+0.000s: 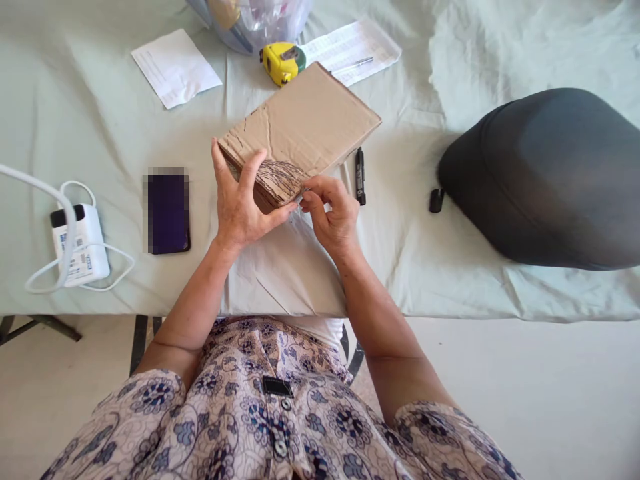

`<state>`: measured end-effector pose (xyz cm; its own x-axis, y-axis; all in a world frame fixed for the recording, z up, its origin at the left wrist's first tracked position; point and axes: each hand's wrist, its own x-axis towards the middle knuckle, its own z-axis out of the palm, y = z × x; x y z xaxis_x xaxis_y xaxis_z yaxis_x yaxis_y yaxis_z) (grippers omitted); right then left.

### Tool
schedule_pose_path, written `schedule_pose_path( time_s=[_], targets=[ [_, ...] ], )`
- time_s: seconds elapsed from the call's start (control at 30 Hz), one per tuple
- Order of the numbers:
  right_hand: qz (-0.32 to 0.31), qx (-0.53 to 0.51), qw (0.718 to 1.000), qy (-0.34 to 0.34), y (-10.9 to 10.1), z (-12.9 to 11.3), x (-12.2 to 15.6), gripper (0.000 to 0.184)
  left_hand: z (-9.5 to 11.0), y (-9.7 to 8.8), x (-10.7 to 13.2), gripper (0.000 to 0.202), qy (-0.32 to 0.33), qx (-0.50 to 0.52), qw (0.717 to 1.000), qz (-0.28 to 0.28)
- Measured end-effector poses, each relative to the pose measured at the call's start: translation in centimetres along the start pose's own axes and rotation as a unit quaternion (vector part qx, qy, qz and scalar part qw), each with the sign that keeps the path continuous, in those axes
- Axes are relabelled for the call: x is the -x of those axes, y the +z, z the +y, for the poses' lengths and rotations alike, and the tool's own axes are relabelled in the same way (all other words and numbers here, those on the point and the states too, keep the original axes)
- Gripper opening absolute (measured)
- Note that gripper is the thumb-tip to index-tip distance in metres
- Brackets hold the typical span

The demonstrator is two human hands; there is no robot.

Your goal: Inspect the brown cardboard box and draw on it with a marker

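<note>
- Shirt point(260, 420) with blue floral print and buttons down the front, nearest of all; beyond it runs the edge of a pale green cloth point(415, 287) covering the table.
- White power bank point(85, 250) at far left, a white cable looped around it.
- Dark phone point(169, 212) lying between the power bank and the left arm.
- Left hand point(237, 208) spread around the near-left end of the box, gripping it between thumb and fingers.
- Right hand point(333, 217) closed in a pinch at the box's near corner, on a small pale item point(299, 198) too hidden to identify.
- Cardboard box point(320, 123) in front of the person, set at a slant, dark scribbled lines near its front edge; I cannot tell whether it rests fully on the cloth.
- Black marker point(361, 177) just right of the box.
- Black cap point(436, 201) beside a large, dark rounded object point(545, 180) at right.
- Yellow tape measure point(281, 63) behind the box, near a printed sheet point(345, 50) bearing a pen point(357, 65).
- White paper point(176, 70) to their left.
- Clear plastic bag point(280, 20) farthest away, cut off by the frame.
</note>
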<state>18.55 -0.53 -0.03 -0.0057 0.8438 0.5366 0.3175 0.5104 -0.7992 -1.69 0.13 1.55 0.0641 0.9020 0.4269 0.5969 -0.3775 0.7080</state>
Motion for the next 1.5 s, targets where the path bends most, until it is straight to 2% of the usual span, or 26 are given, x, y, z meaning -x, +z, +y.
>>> schedule_pose_path(
  time_s=[0.17,0.33,0.43,0.53,0.63,0.8,0.93,1.13,1.27,1.37,1.5],
  targets=[
    [0.062,0.053,0.995,0.058,-1.7,1.8,-1.0,0.049,-0.4,-1.5,-0.8,0.103,0.01,0.012,1.0,-0.026],
    [0.169,0.122,0.977,0.034,-4.1,3.2,-1.9,0.046,-0.6,-3.7,-1.6,0.098,-0.003,0.042,0.997,-0.063],
    [0.228,0.183,0.956,0.037,-4.9,3.3,-2.1,0.039,-1.2,-4.3,-1.7,0.081,0.019,0.053,0.996,-0.072],
    [0.25,0.166,0.952,0.064,-4.9,3.3,-2.2,0.046,-1.8,-3.7,-1.7,0.063,0.007,0.068,0.996,-0.064],
    [0.225,0.089,0.966,0.087,-4.4,3.1,-2.2,0.056,-2.1,-2.5,-1.5,0.061,-0.017,0.053,0.998,-0.036],
    [0.145,0.03,0.985,0.085,-3.9,2.2,-1.7,0.051,-3.1,-1.1,-1.5,0.061,-0.037,0.046,0.998,0.027],
    [0.089,-0.009,0.992,0.092,-3.7,2.9,-1.5,0.046,-5.2,-0.1,-1.6,0.067,-0.049,0.057,0.993,0.089],
    [0.001,0.062,0.987,0.149,-4.4,4.2,-1.0,0.018,-8.1,1.2,-0.7,0.07,-0.106,0.043,0.989,0.097],
    [-0.044,0.137,0.977,0.155,-4.3,4.3,-0.5,0.022,-8.5,1.3,-0.3,0.069,-0.116,0.009,0.99,0.078],
    [-0.04,0.155,0.977,0.143,-3.8,4.4,-0.4,0.022,-8.0,1.0,-0.4,0.065,-0.113,0.0,0.989,0.099],
    [0.031,0.109,0.988,0.106,-3.7,4.2,-0.7,0.016,-6.6,0.3,-0.6,0.062,-0.089,0.008,0.985,0.145]
  ],
)
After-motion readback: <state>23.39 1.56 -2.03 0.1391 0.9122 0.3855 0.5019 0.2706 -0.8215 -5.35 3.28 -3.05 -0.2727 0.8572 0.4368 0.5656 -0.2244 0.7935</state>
